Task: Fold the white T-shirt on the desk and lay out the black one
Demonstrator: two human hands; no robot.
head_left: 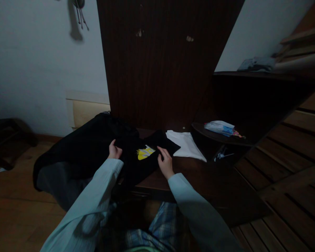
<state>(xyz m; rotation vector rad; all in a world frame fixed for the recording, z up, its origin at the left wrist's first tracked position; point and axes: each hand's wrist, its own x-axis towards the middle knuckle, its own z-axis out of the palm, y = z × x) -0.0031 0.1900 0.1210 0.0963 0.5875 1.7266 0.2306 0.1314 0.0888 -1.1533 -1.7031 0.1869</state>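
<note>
A black T-shirt (147, 168) with a yellow and white print lies spread on the dark brown desk between my hands. My left hand (115, 150) is closed at the shirt's left side, its fingers curled into the black cloth. Over the right side of the shirt, my right hand (165, 162) has its thumb and fingers apart, the fingertips at the fabric near the print. Beyond that hand is a folded white cloth (187, 145), partly under a corner of the black shirt. Dim light hides the folds and where the dark cloth ends.
A large heap of black and grey clothing (76, 150) hangs over the desk's left end. To the right, a corner shelf (199, 129) holds a blue and white packet (220, 127). Wooden slats (283, 168) border the desk's right side. A dark stool (7, 136) stands far left.
</note>
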